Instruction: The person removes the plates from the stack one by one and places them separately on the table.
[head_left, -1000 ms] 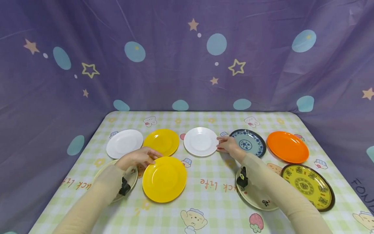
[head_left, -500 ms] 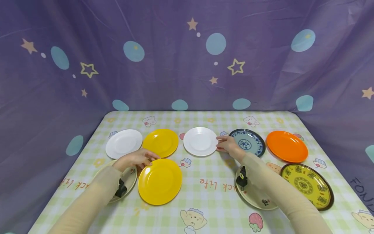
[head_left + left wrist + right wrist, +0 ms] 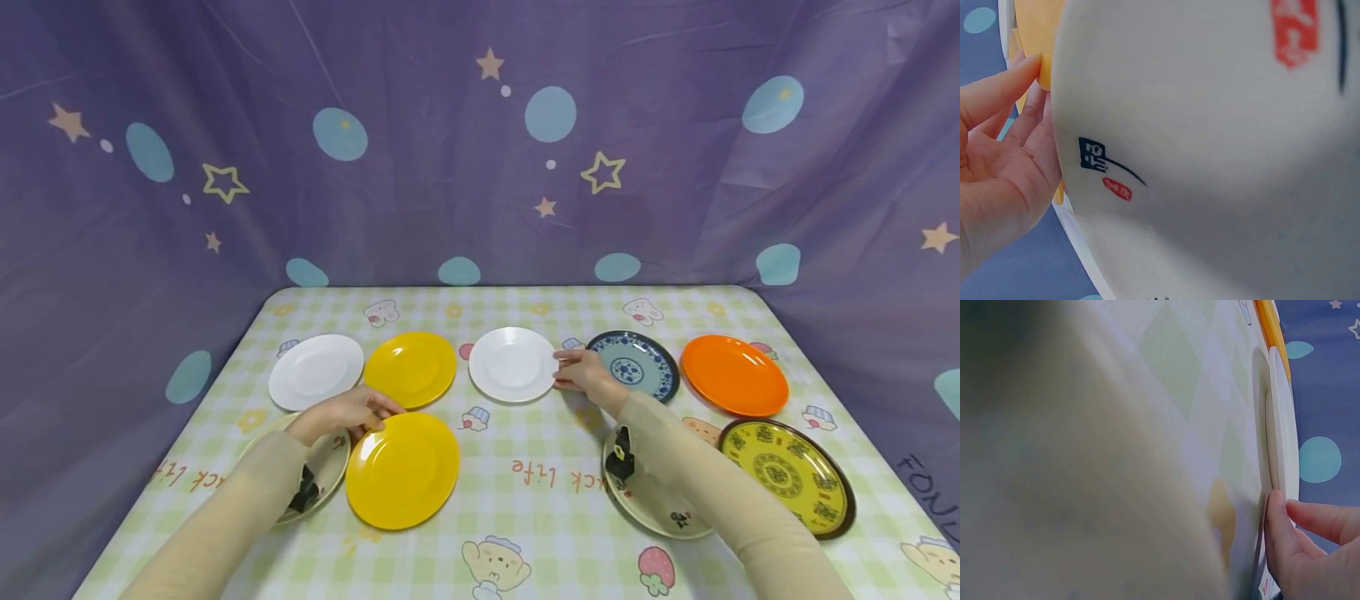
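My left hand [image 3: 348, 414] pinches the upper-left rim of the front yellow plate [image 3: 402, 471]. In the left wrist view the left thumb lies on a bit of that yellow rim [image 3: 1045, 74]. Under the left wrist is a cream plate [image 3: 1197, 187] with dark and red marks, partly covered by the sleeve. At the back middle, my right hand [image 3: 588, 377] grips the right edge of a white plate [image 3: 513, 364]. Thumb and fingers take that white plate's rim [image 3: 1279, 444] between them in the right wrist view.
Along the back lie another white plate [image 3: 317, 372], a second yellow plate [image 3: 410, 369], a blue-patterned plate [image 3: 633, 367] and an orange plate [image 3: 735, 375]. A dark-rimmed yellow-green plate [image 3: 787, 479] is at right. My right forearm crosses a cream plate [image 3: 652, 517]. Checked cloth [image 3: 487, 500] covers the table.
The left hand has drawn the front yellow plate left and slightly closer to me, away from the back yellow plate. The right hand stays at the white plate's edge.
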Motion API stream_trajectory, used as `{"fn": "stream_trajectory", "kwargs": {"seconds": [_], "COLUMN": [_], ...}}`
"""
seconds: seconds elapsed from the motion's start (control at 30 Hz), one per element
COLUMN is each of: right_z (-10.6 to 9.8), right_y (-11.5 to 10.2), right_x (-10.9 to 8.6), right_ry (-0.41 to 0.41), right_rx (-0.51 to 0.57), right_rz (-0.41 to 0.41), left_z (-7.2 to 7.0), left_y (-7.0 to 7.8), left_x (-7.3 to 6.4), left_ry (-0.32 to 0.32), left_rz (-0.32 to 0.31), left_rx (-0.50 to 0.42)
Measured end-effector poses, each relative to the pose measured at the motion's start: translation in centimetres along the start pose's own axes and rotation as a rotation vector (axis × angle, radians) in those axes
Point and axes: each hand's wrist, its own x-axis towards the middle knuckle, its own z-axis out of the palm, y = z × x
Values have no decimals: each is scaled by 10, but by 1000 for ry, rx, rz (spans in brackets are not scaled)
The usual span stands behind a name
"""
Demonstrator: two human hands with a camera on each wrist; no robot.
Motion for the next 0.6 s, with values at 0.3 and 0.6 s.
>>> {"fn": "stream_trajectory", "kwargs": {"seconds": [0.3, 0.6], "right_z": [-5, -15], "right_y": [22, 37], "right_x": [24, 43], "right_ry": [-14, -63], "right_rx": [9, 47], "right_rz": [-80, -109], "left_z": [0, -1], "left_y": [-2, -2], "left_x": [-1, -3], "left_ry": [15, 24], "left_rz": [5, 1], "left_rx": [1, 8]}}
